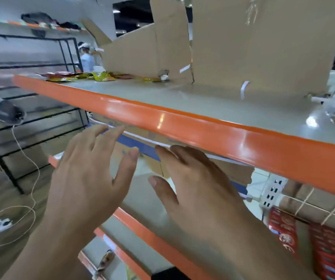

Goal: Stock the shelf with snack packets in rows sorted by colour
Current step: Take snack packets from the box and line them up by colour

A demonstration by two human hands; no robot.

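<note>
Both my hands are raised, empty, in front of an orange-edged shelf unit. My left hand [89, 174] and my right hand [199, 188] have straight, spread fingers and hold nothing. Their fingertips point into the gap under the upper shelf [182, 118], toward a cardboard backing with a blue stripe [140, 147]. Red and yellow snack packets [77, 76] lie in a loose pile at the far left end of the upper shelf. The middle shelf [148, 201] beneath my hands is bare where it shows. Another packet [105, 263] lies on the lowest shelf.
Tall cardboard sheets [243, 43] stand at the back of the upper shelf. Red boxes [324, 251] sit at the lower right. A black wire rack [27, 110] stands left, with a small camera [6, 111] and a white cable [27, 178]. A person in white [86, 57] stands far behind.
</note>
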